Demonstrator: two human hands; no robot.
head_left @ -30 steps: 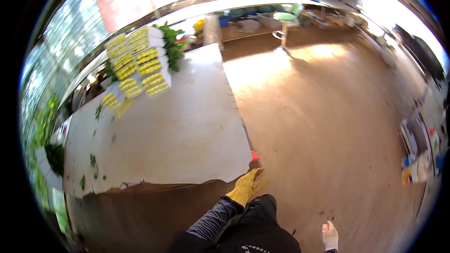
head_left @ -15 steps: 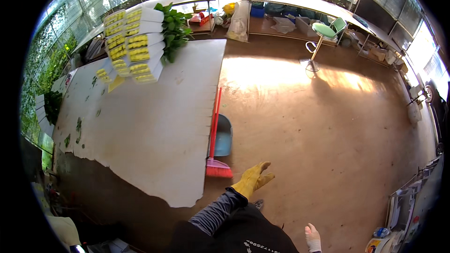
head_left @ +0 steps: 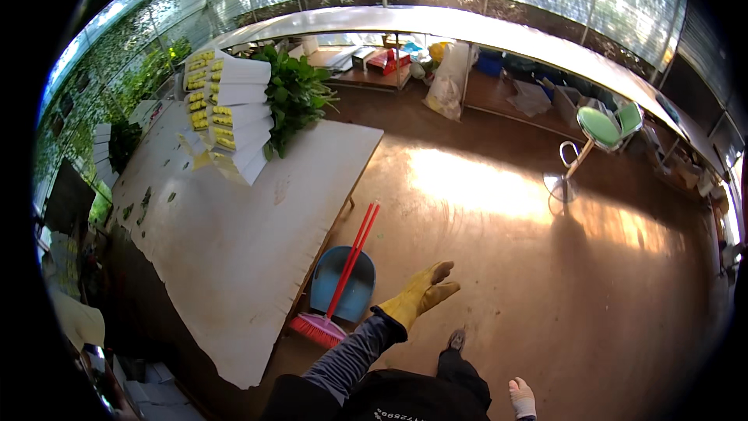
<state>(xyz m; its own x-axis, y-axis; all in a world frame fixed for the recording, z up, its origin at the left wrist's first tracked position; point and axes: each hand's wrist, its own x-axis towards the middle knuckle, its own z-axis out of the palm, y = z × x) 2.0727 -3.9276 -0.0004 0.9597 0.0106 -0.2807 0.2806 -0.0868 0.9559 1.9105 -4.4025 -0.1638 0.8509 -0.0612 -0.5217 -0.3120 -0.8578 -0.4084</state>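
Observation:
My left hand [head_left: 422,295], in a yellow work glove with a grey sleeve behind it, reaches forward over the brown floor. Its fingers are stretched out, the thumb lies apart from them, and nothing is held. Just left of it, a broom with red bristles [head_left: 318,329] and a red handle leans across a blue dustpan [head_left: 343,284] beside the table. My right hand [head_left: 520,399], pale with a white cuff, hangs low near the bottom edge. It appears small, and how its fingers lie is unclear; I make out nothing in it.
A long white table [head_left: 257,257] with a ragged near edge stands on the left. White-wrapped bundles [head_left: 234,113] with green leaves [head_left: 292,93] are stacked on it. A green stool [head_left: 598,126] stands far right. Shelves [head_left: 514,105] with bags and boxes run along the back.
The view has turned left and moved forward, so the stool and back shelves sit lower and further right. My foot has come into sight. The left glove keeps its stretched pose.

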